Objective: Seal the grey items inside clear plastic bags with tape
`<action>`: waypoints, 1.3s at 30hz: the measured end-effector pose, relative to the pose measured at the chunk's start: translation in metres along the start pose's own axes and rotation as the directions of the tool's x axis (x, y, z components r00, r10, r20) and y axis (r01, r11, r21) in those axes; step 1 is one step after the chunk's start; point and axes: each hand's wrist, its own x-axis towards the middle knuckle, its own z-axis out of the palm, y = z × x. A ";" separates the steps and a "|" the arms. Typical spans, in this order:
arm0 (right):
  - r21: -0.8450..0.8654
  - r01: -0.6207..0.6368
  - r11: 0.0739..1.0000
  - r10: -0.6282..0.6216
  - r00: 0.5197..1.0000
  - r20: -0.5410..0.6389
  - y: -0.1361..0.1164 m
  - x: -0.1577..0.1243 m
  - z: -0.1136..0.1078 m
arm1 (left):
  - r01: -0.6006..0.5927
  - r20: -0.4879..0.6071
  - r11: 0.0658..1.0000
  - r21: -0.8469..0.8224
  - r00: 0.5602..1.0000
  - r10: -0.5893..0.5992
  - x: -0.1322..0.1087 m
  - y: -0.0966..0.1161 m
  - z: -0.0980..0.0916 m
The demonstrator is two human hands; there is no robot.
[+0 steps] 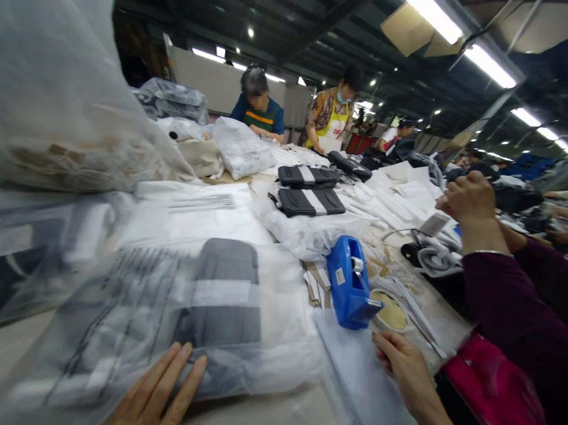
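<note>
My left hand (157,391) lies with fingers stretched out on the near edge of a clear plastic bag (286,341). Inside the bag is a dark grey case (230,260) with a white paper band (226,293) around it. Next to the front end of a blue tape dispenser (349,284), my right hand (406,367) has thumb and forefinger pinched together. What sits in that pinch, if anything, is too small to make out. Under the dispenser's front and beside my right hand is a stack of whitish plastic sheets (355,377).
Two black banded cases (311,202) lie behind on plastic wrapping. A co-worker's raised hand (472,198) and purple sleeve (490,296) are close on the right. A large plastic bag (56,83) bulges at left. A tape roll (391,309) lies by the dispenser. People work across the table.
</note>
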 end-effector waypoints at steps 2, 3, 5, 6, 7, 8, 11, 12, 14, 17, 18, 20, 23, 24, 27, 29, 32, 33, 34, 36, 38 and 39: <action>-0.173 0.155 0.973 -0.150 0.988 0.044 -0.004 -0.010 -0.005 | -0.004 0.128 0.999 0.054 0.992 -0.003 0.009 0.005 -0.015; -0.258 0.289 0.922 -0.266 0.957 0.118 -0.009 -0.015 -0.004 | 0.014 0.167 0.998 0.058 0.986 -0.023 0.012 0.008 -0.021; -0.295 0.567 0.769 -0.464 0.813 0.353 -0.027 -0.027 0.006 | 0.077 0.215 0.996 0.049 0.973 -0.086 0.016 0.013 -0.028; -0.251 0.678 0.691 -0.516 0.705 0.486 -0.040 -0.033 0.016 | 0.112 0.231 0.993 0.040 0.966 -0.118 0.018 0.016 -0.030; -0.187 0.765 0.617 -0.539 0.583 0.608 -0.055 -0.041 0.028 | 0.144 0.241 0.989 0.029 0.960 -0.146 0.018 0.018 -0.031; -0.120 0.826 0.550 -0.531 0.457 0.714 -0.071 -0.049 0.043 | 0.171 0.245 0.985 0.015 0.955 -0.170 0.019 0.020 -0.032; 0.054 0.908 0.415 -0.373 0.116 0.921 -0.114 -0.069 0.096 | 0.232 0.219 0.972 -0.033 0.951 -0.219 0.019 0.025 -0.033; 0.106 0.918 0.382 -0.311 0.020 0.950 -0.125 -0.073 0.116 | 0.245 0.199 0.968 -0.046 0.952 -0.231 0.020 0.026 -0.032; 0.142 0.939 0.314 -0.170 -0.092 0.981 -0.137 -0.078 0.153 | 0.260 0.176 0.963 -0.064 0.953 -0.246 0.020 0.026 -0.031; 0.092 0.969 0.228 -0.028 -0.088 0.996 -0.141 -0.081 0.196 | 0.278 0.187 0.958 -0.076 0.947 -0.260 0.018 0.027 -0.028; 0.064 0.974 0.216 -0.006 -0.064 0.998 -0.141 -0.082 0.206 | 0.287 0.198 0.955 -0.076 0.943 -0.267 0.017 0.027 -0.027; -0.002 0.977 0.213 0.012 0.000 1.000 -0.141 -0.084 0.219 | 0.296 0.212 0.952 -0.078 0.938 -0.274 0.016 0.027 -0.025; -0.131 0.968 0.214 0.027 0.128 0.991 -0.144 -0.081 0.227 | 0.300 0.212 0.950 -0.086 0.937 -0.277 0.014 0.028 -0.024; -0.172 0.962 0.212 0.020 0.172 0.985 -0.146 -0.078 0.227 | 0.301 0.209 0.949 -0.091 0.938 -0.277 0.013 0.028 -0.024; -0.307 0.934 0.181 -0.068 0.323 0.944 -0.146 -0.067 0.219 | 0.304 0.210 0.946 -0.109 0.938 -0.277 0.013 0.028 -0.024; -0.382 0.910 0.158 -0.173 0.407 0.897 -0.139 -0.067 0.207 | 0.309 0.213 0.943 -0.123 0.936 -0.279 0.012 0.027 -0.023; -0.204 0.968 0.147 -0.497 0.251 0.830 -0.109 -0.086 0.189 | 0.318 0.202 0.938 -0.137 0.936 -0.288 0.012 0.028 -0.021; -0.068 0.993 0.101 -0.621 0.116 0.775 -0.095 -0.096 0.184 | 0.320 0.189 0.938 -0.136 0.937 -0.292 0.011 0.029 -0.019; 0.042 0.999 0.017 -0.703 -0.018 0.711 -0.081 -0.105 0.181 | 0.320 0.181 0.938 -0.130 0.938 -0.295 0.011 0.029 -0.018; 0.102 0.986 -0.135 -0.783 -0.170 0.598 -0.055 -0.119 0.178 | 0.323 0.161 0.940 -0.109 0.939 -0.304 0.011 0.030 -0.015; 0.086 0.975 -0.204 -0.799 -0.217 0.560 -0.039 -0.124 0.179 | 0.315 0.147 0.944 -0.101 0.943 -0.299 0.011 0.028 -0.017; 0.087 0.972 -0.218 -0.799 -0.229 0.555 -0.034 -0.122 0.180 | 0.300 0.146 0.947 -0.115 0.948 -0.283 0.011 0.027 -0.021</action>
